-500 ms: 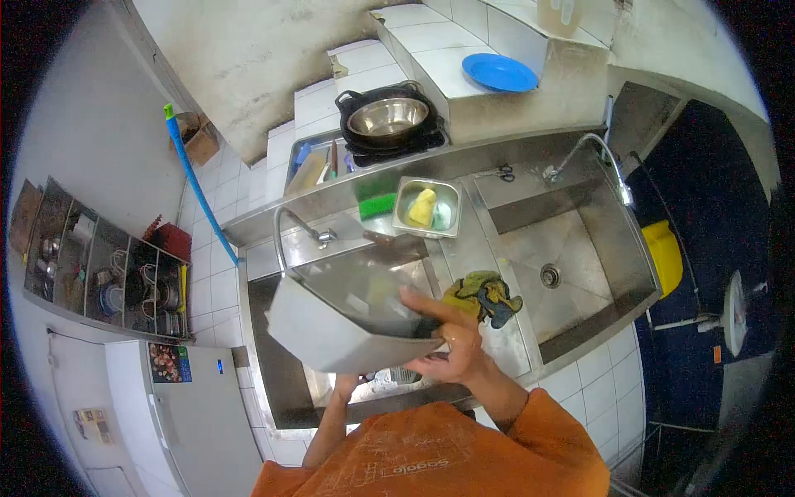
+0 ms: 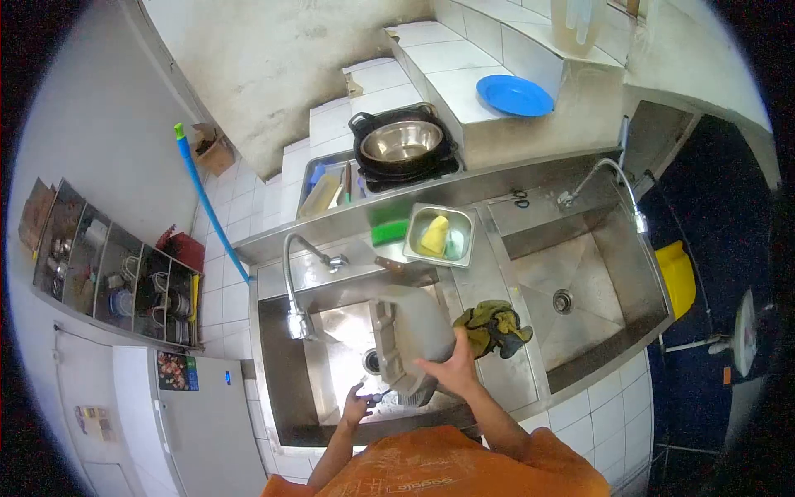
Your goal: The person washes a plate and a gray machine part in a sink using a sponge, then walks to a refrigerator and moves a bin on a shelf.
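A pale, blurred plastic container (image 2: pixel 418 331), tilted on its side, is over the right part of the left sink (image 2: pixel 331 331). My right hand (image 2: pixel 454 366) grips its right side near the bottom, thumb raised along it. Low in the sink, my left hand (image 2: pixel 356 406) is beside a small dark-handled thing (image 2: pixel 377 398), fingers spread and not clearly around it. A dark ribbed object (image 2: pixel 418 393) shows under the container. The curved tap (image 2: pixel 296 319) hangs over the sink's left side.
A green and dark cloth (image 2: pixel 495 328) lies between the sinks. Behind are a steel tray (image 2: pixel 466 224) with a yellow sponge (image 2: pixel 434 235), a green brush (image 2: pixel 389 232), scissors (image 2: pixel 519 197) and a steel bowl (image 2: pixel 402 142) on a stove. The right sink (image 2: pixel 571 282) has its own tap (image 2: pixel 639 222).
The container has swung from wide across the left sink to upright on its side at the right, uncovering the drain. My left hand has come out from beneath it. The view has shifted slightly.
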`<control>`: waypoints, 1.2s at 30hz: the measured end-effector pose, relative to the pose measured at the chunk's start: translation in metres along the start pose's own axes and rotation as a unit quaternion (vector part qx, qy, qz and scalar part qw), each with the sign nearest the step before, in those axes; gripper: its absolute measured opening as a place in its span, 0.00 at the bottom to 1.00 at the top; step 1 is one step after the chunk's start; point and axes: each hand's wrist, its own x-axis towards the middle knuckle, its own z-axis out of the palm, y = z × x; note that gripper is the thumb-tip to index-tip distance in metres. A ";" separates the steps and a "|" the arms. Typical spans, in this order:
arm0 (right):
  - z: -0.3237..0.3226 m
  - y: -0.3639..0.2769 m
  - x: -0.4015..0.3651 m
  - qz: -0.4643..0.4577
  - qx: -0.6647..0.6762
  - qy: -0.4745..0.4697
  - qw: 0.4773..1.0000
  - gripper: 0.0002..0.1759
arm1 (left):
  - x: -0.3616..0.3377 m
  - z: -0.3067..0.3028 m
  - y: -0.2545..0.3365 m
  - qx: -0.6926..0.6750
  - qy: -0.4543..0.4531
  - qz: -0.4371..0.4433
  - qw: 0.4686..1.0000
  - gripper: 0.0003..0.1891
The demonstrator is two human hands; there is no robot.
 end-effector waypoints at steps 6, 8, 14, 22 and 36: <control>-0.046 -0.032 0.077 0.033 0.331 0.093 0.938 0.35 | 0.010 -0.002 -0.008 0.015 0.021 -0.043 0.999 0.34; -0.073 -0.060 0.131 0.014 0.407 0.152 0.901 0.40 | 0.010 -0.007 -0.010 -0.011 0.009 -0.033 0.999 0.34; -0.173 -0.125 0.348 0.006 0.291 0.380 0.878 0.54 | 0.029 -0.039 -0.030 -0.043 -0.003 -0.034 0.999 0.31; -0.205 -0.113 0.456 0.106 0.284 0.491 0.816 0.56 | 0.051 -0.088 -0.073 -0.203 -0.022 -0.144 0.968 0.32; -0.220 -0.104 0.462 0.234 -0.292 0.362 0.854 0.51 | 0.066 -0.091 -0.109 -0.101 0.029 -0.106 0.989 0.30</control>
